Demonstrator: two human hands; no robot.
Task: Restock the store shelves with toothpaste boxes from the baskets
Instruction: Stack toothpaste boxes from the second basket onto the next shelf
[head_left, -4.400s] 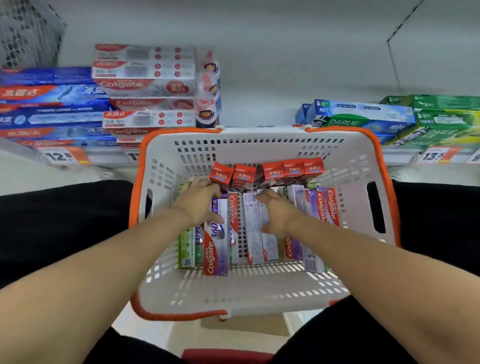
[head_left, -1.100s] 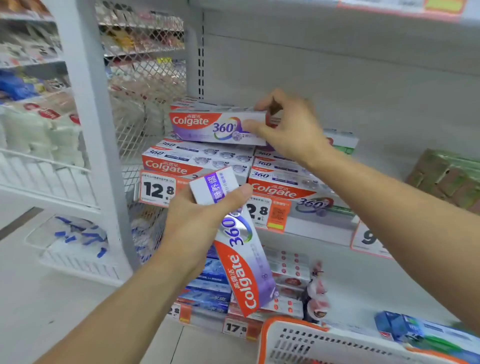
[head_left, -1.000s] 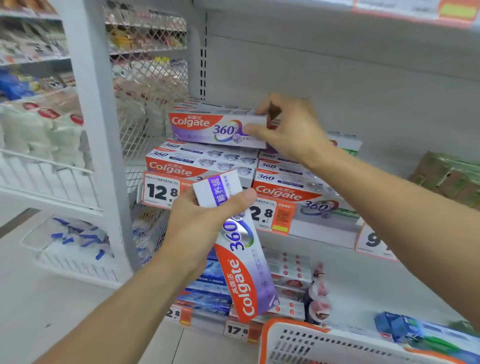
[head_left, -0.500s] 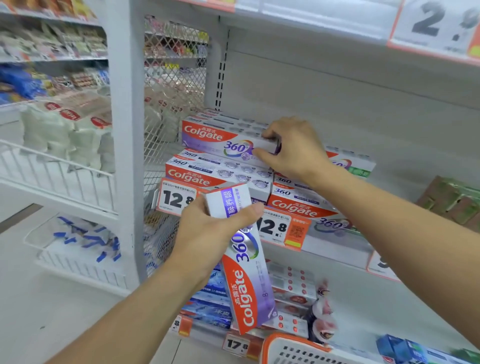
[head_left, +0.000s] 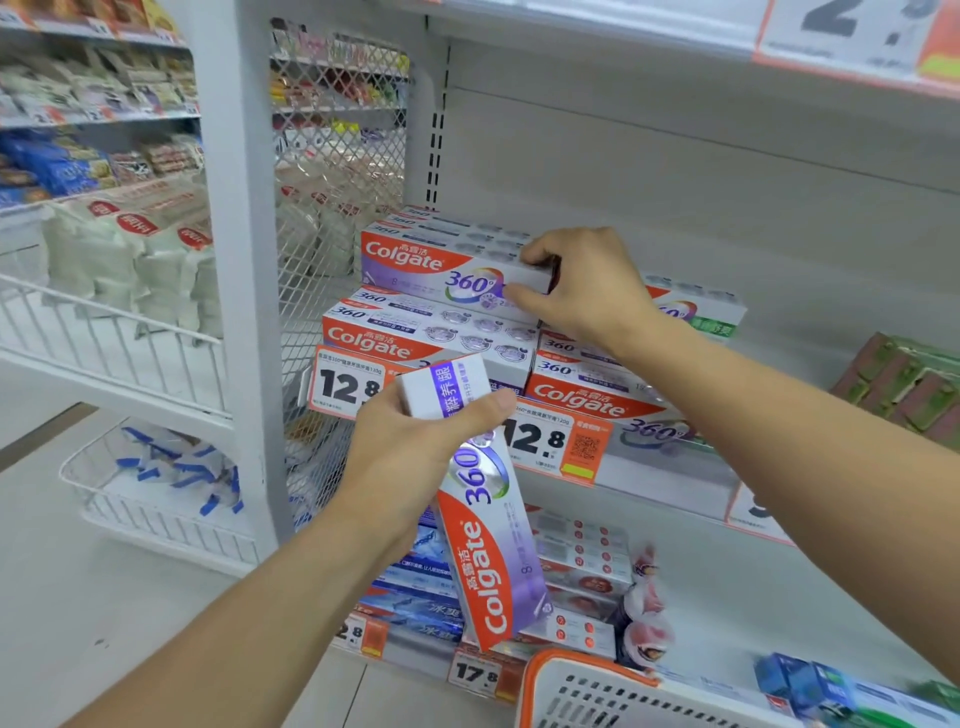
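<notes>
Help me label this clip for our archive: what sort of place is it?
Very likely a shop aisle, in a supermarket or convenience store. White shelving carries orange price tags, stacked toothpaste boxes fill the shelf, and an orange-rimmed shopping basket sits below the person's hands.

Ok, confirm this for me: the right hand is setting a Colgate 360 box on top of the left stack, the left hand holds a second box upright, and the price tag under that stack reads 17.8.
Wrong on the price. The head view shows the price tag under that stack reads 12.8. The rest holds: the right hand grips the top box, and the left hand holds the second box roughly upright.
</notes>
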